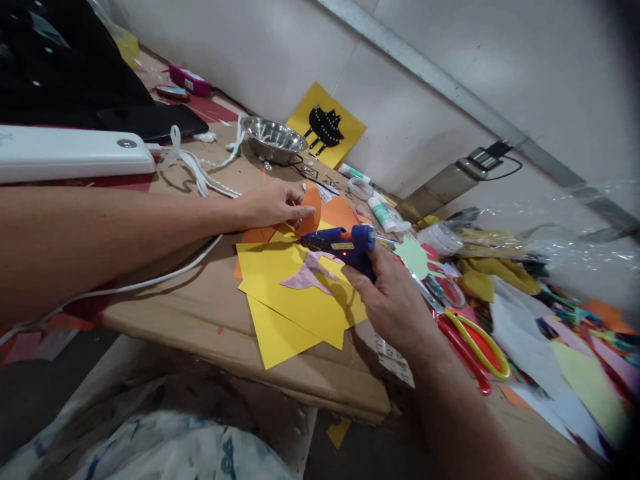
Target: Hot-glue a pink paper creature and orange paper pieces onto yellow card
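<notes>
**Blue glue gun (361, 248) and orange paper piece (312, 200) meet over a cluttered desk (165, 287)**

A person's left hand (273, 203) pinches the orange paper piece near the center of the frame, its grip pressed together with thumb and fingers on the paper. The right hand (393, 293), just right of center, closes its grip around the handle of the blue glue gun, a small red light glowing on its side. The nozzle points left, just below the orange paper piece; whether the two touch cannot be told. Beneath lie overlapping yellow sheets (280, 327), with a mauve paper cutout (306, 275) on top. A metal bowl (277, 141) sits at upper center, beside a yellow card (345, 127) bearing a black shape and leaning against the wall (425, 100). Yellow-handled scissors (501, 363) rest at lower right, below a tilted bottle (440, 190). A white power strip (70, 157) lies at left.
</notes>
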Demonstrator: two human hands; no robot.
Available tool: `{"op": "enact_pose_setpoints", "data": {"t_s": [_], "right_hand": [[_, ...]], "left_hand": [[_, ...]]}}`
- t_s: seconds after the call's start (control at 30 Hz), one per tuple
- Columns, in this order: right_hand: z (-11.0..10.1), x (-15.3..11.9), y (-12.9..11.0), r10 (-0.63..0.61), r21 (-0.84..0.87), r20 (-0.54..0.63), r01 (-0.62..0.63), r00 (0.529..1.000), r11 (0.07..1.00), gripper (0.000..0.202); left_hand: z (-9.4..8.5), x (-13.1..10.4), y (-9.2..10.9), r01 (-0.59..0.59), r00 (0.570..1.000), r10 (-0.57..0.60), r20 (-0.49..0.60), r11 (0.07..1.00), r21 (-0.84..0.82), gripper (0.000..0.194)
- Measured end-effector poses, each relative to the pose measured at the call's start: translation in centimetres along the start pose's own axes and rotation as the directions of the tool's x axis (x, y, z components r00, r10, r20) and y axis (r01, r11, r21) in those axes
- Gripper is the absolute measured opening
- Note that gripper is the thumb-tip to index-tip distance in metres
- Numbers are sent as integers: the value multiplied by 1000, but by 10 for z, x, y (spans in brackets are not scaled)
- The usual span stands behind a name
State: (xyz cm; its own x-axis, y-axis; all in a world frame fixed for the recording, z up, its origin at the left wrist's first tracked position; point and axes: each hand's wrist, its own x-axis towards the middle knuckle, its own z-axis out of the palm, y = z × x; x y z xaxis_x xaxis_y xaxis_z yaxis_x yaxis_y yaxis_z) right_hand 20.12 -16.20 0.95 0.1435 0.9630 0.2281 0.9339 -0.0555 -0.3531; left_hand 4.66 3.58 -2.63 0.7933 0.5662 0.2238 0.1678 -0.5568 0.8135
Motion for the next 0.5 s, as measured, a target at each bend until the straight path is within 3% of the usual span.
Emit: {"op": "enact_pose_setpoints", "data": {"t_s": [0.5], "right_hand": [[-9, -1, 5, 23, 56, 24, -24, 999, 998, 39]], "left_hand": [[1, 3, -8, -27, 1000, 27, 7, 1000, -16, 34]]}}
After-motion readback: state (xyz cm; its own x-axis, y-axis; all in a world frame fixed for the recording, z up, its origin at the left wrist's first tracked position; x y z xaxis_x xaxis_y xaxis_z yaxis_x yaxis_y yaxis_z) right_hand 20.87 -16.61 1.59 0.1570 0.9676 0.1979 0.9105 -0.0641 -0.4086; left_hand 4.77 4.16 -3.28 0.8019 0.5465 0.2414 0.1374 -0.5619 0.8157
